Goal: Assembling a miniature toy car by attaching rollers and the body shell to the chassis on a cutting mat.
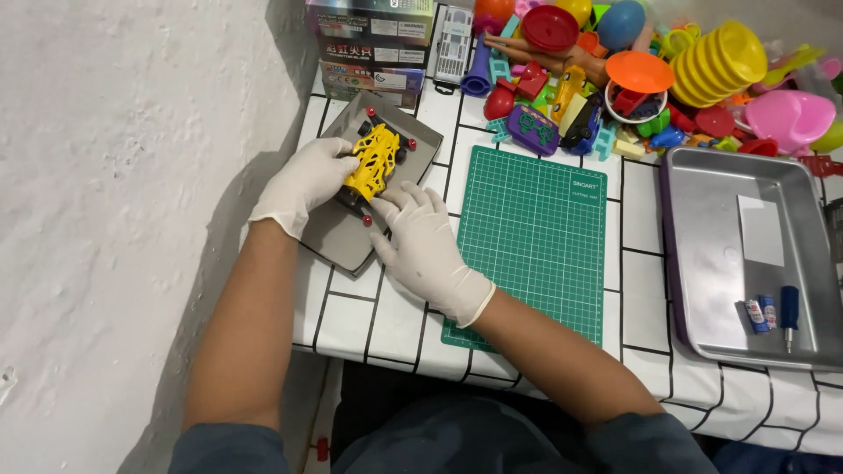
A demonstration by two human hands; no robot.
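A yellow toy car [376,158] with black wheels and small red knobs rests on a grey tray [338,237] at the table's left end. My left hand [306,183], in a white glove, grips the car's left side. My right hand [423,241], also gloved, lies beside the car with its fingertips touching the car's near right edge and the tray.
A green cutting mat [536,237] lies in the middle of the white tiled table [351,320]. A metal tray [746,254] at the right holds two small batteries [760,314] and a screwdriver [789,314]. Colourful plastic toys [632,70] and stacked boxes [373,44] crowd the far edge.
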